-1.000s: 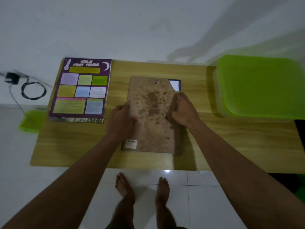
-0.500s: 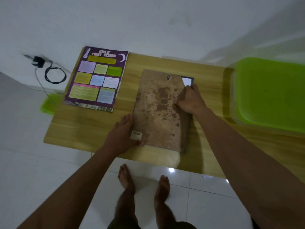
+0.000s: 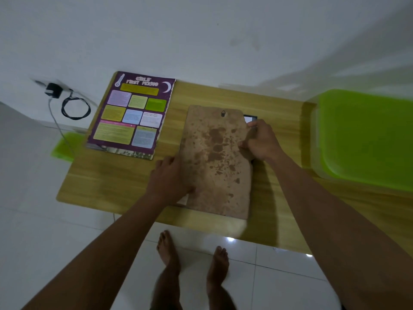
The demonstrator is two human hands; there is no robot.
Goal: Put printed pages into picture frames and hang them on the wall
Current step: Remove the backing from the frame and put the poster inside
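Head view. A picture frame [image 3: 252, 118] is lying face down near the middle of a wooden table [image 3: 107, 182], and only its dark far-right corner and a strip of its right edge are showing from under a brown, stained backing board [image 3: 216, 162]. The board is sitting slightly askew over the frame, with a small metal hanger [image 3: 223, 113] at the middle of its far edge.

The left hand [image 3: 167, 177] is resting against the board's near-left edge. Its fingers are lying fairly straight along the tabletop and its thumb is reaching onto the board, gripping nothing. The right hand [image 3: 261, 139] is working at the board's right edge, its fingers curled and pinching that edge with the thumb.

A purple printed page [image 3: 131, 115], headed "Girls' First Period", is lying flat on the table's far-left corner, apart from the frame. A green plastic container [image 3: 366, 139] is occupying the table's right end. A black charger [image 3: 53, 90] with a coiled cable [image 3: 74, 108] is hanging on the white wall [image 3: 201, 30] to the left. The person's bare feet [image 3: 166, 249] are standing on white floor tiles.
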